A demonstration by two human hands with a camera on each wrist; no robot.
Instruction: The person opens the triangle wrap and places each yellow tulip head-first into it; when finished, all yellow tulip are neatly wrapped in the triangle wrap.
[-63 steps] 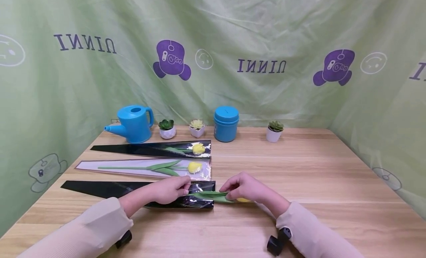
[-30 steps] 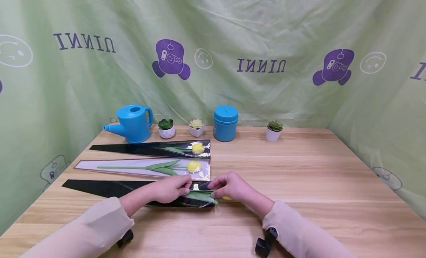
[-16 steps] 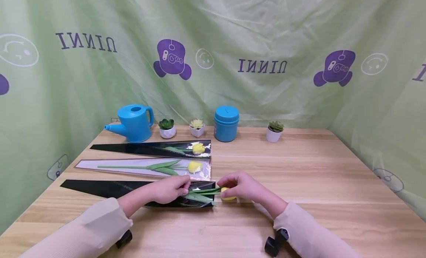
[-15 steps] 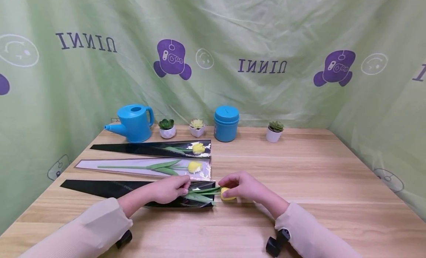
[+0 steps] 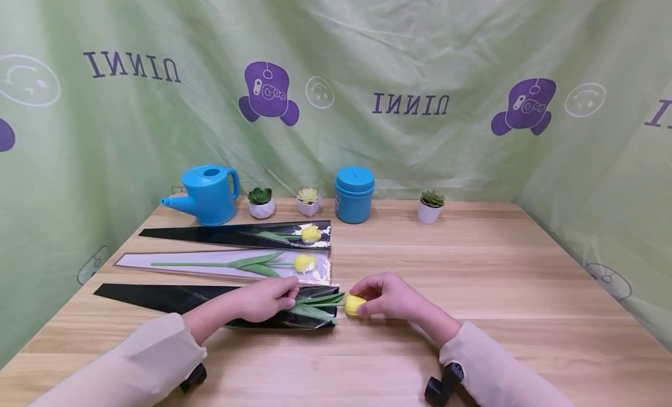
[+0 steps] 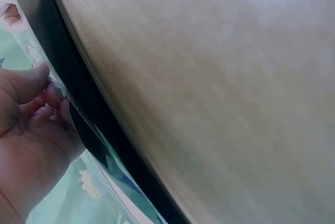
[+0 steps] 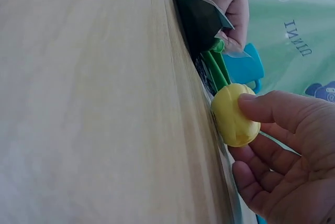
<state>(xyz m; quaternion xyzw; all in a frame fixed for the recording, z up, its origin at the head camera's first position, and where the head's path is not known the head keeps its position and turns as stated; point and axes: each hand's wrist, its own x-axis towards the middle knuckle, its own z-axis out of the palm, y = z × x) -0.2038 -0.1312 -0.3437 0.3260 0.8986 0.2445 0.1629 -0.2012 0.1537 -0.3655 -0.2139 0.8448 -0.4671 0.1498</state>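
Note:
A yellow tulip (image 5: 353, 305) with green leaves lies partly inside the nearest black flower sleeve (image 5: 152, 294), its bloom sticking out past the right-hand opening. My right hand (image 5: 396, 299) holds that bloom; in the right wrist view the thumb presses on the yellow petals (image 7: 230, 122) with fingers behind. My left hand (image 5: 265, 299) pinches the sleeve's upper film near the opening, thumb against fingertips. The left wrist view has the black sleeve (image 6: 73, 72) edge-on beside the left hand (image 6: 36, 135). The lower stem is hidden under the left hand and forearm.
Behind lie a white sleeve (image 5: 210, 259) and another black sleeve (image 5: 199, 237), each with a yellow tulip inside. Along the table's back stand a blue watering can (image 5: 210, 194), a blue lidded canister (image 5: 354, 196) and three small potted succulents, one (image 5: 430, 206) farther right.
The tulip has moved left, its leaves sliding into the sleeve. My right hand has shifted its hold from the leaves to the bloom, while the left hand has kept its place.

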